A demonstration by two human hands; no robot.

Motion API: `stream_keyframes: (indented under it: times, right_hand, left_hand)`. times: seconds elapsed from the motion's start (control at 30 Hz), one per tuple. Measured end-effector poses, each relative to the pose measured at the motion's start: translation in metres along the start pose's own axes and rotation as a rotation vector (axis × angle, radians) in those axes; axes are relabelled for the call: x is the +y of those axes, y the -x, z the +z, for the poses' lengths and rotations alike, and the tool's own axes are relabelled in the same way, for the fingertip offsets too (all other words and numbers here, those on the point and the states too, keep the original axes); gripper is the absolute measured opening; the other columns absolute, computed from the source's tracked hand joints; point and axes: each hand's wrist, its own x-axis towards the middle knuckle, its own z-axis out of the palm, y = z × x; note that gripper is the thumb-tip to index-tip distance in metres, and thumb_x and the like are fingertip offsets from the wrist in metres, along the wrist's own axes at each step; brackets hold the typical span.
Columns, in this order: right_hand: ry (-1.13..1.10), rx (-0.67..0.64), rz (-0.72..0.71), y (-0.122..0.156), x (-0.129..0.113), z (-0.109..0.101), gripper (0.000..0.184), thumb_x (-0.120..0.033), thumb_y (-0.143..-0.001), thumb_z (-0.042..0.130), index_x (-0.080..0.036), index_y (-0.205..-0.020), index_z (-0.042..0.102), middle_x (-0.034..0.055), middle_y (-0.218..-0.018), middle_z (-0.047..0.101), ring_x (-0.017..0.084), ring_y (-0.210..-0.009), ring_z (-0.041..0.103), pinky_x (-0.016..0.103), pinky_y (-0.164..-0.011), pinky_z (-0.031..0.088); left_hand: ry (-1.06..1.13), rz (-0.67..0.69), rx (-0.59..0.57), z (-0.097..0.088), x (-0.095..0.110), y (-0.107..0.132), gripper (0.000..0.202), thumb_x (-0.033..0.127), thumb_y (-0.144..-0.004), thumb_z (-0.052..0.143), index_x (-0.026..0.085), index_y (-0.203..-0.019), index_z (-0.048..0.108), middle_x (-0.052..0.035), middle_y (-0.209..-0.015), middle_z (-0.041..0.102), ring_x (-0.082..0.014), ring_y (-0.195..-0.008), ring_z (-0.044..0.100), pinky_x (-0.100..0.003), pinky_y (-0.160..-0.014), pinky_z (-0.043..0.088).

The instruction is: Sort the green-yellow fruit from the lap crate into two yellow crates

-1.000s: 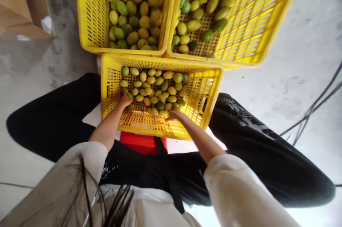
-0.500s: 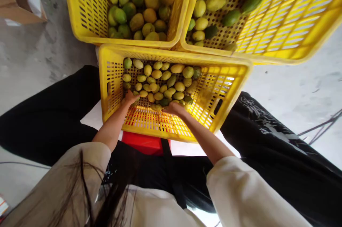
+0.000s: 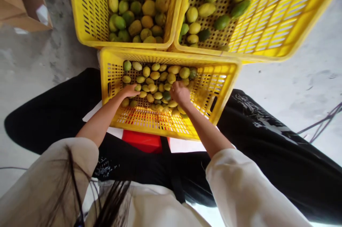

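A yellow slotted crate sits between my knees, holding several small yellow-green fruits. My left hand lies on the fruits at the crate's left side, fingers curled over them. Near the middle of the pile, my right hand is closed round a fruit. Both hands reach in over the crate's near wall.
Two larger yellow crates stand beyond: the left crate full of bigger green and yellow fruits, the right crate partly filled. A cardboard box is at the far left. Cables lie on the concrete floor at right. A red stool shows under the near crate.
Both hands have moved further into the crate, away from its near wall. The right hand has gone up and right onto the middle of the pile and closed on a fruit.
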Motion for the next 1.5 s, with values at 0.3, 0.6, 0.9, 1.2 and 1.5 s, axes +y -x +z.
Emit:
stream_keyframes:
  times: [0.3,0.6,0.9,1.2,1.5]
  right_hand:
    - [0.165,-0.425,0.005,0.051,-0.033,0.095,0.057,-0.019,-0.101,0.05,-0.023,-0.157,0.044,0.0222,-0.161,0.041,0.028,-0.116,0.069,0.033,-0.092,0.054]
    - [-0.156,-0.585,0.03,0.011,-0.021,0.018,0.031,-0.014,-0.093,0.059,-0.019,-0.122,0.065,0.0081,-0.117,0.071,0.016,-0.093,0.068,0.022,-0.074,0.058]
    - [0.047,-0.239,-0.136,0.022,-0.082,-0.121,0.023,-0.014,-0.074,0.078,-0.018,-0.096,0.072,0.0067,-0.088,0.07,0.027,-0.096,0.069,0.034,-0.088,0.058]
    - [-0.929,0.064,-0.339,0.085,-0.1,-0.2,0.039,-0.039,-0.077,0.084,-0.019,-0.102,0.062,0.0013,-0.085,0.063,0.015,-0.075,0.062,0.028,-0.07,0.056]
    - [-1.082,-0.067,-0.104,0.09,-0.097,-0.144,0.035,-0.027,-0.069,0.074,-0.022,-0.097,0.054,-0.0014,-0.088,0.061,0.014,-0.077,0.064,0.026,-0.068,0.057]
  left_hand:
    - [-0.04,-0.068,0.058,0.022,0.015,0.018,0.06,0.05,-0.096,0.063,0.019,-0.146,0.055,-0.0172,-0.152,0.061,-0.0327,-0.14,0.058,-0.037,-0.111,0.047]
    - [-0.068,0.053,-0.068,0.016,0.05,0.056,0.037,0.034,-0.088,0.07,0.019,-0.121,0.066,-0.0132,-0.132,0.073,-0.0311,-0.126,0.067,-0.033,-0.101,0.052]
    - [0.286,0.183,0.279,-0.106,0.111,0.116,0.05,0.044,-0.077,0.085,0.019,-0.113,0.061,-0.0137,-0.114,0.074,-0.0308,-0.1,0.075,-0.038,-0.079,0.061]
    - [1.032,0.258,0.28,-0.131,0.162,0.178,0.033,0.042,-0.102,0.05,0.018,-0.095,0.07,-0.0073,-0.088,0.073,-0.024,-0.095,0.075,-0.037,-0.082,0.064]
    - [1.218,0.137,0.125,-0.073,0.16,0.158,0.022,0.042,-0.092,0.07,0.021,-0.097,0.065,-0.0049,-0.079,0.071,-0.0218,-0.094,0.074,-0.033,-0.082,0.064]
